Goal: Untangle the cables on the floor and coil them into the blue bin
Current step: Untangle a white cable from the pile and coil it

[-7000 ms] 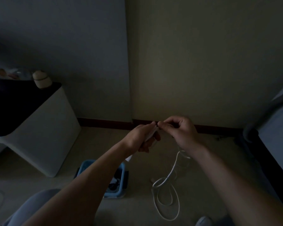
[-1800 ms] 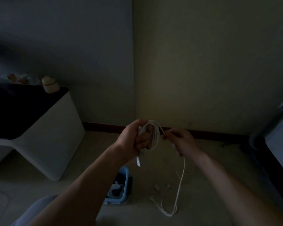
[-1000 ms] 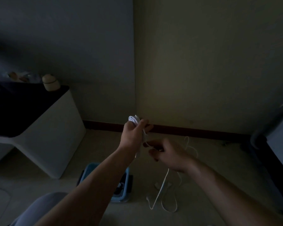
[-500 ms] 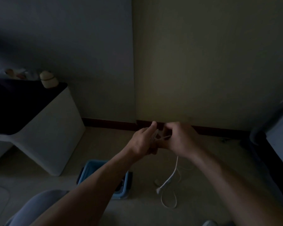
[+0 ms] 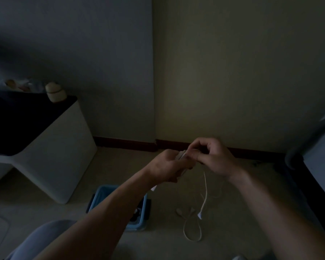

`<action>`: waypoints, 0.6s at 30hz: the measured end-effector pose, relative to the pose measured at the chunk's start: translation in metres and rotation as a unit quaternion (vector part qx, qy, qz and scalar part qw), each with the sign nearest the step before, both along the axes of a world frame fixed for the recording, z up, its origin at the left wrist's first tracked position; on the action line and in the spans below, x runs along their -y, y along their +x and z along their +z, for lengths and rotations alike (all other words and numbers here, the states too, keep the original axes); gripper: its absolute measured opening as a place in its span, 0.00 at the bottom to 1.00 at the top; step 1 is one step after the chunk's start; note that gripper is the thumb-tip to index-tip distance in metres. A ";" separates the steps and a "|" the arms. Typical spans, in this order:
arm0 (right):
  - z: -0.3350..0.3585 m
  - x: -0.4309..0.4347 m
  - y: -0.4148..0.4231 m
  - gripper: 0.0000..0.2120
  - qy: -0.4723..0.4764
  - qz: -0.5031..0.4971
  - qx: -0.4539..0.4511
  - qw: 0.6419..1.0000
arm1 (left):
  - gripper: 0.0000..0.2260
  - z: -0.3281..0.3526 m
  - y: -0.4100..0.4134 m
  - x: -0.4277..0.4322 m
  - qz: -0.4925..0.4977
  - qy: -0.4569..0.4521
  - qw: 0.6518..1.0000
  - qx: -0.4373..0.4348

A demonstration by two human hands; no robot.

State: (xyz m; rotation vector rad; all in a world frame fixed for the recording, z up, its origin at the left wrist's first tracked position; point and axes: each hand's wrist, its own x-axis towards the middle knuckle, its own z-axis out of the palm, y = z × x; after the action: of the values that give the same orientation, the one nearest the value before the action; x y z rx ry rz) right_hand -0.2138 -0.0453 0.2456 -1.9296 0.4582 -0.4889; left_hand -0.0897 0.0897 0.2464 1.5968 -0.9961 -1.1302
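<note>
The room is dim. My left hand point(image 5: 169, 167) grips a small coil of white cable point(image 5: 181, 155) in its fist, a plug end poking out below. My right hand point(image 5: 212, 158) meets it from the right and pinches the same cable beside the coil. The free tail of the white cable point(image 5: 205, 192) hangs down from my hands, its end just above the floor. A thin pale cable point(image 5: 190, 225) lies looped on the floor below. The blue bin point(image 5: 101, 196) stands on the floor under my left forearm, with dark and white items inside.
A white block-shaped table point(image 5: 51, 154) with a dark top stands at the left, a small jar point(image 5: 55, 91) on its corner. The wall corner and dark skirting point(image 5: 126, 142) lie straight ahead. Dark furniture point(image 5: 313, 162) fills the right edge. My knee point(image 5: 39, 239) shows at the bottom left.
My hands have kept winding the white cable; the hanging tail is shorter and its loop has lifted off the floor. Both hands stay together at chest height, slightly right of before.
</note>
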 end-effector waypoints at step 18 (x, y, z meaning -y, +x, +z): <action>-0.021 -0.022 0.014 0.05 0.247 -0.054 -0.064 0.965 | 0.16 0.006 0.013 0.001 0.141 -0.105 0.937 -0.302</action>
State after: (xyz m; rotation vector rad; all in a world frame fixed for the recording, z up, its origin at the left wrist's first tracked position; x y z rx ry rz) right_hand -0.2002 -0.0234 0.2249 -1.4623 0.6995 -0.2835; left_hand -0.0769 0.0887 0.2520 1.0709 -0.4423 -1.1626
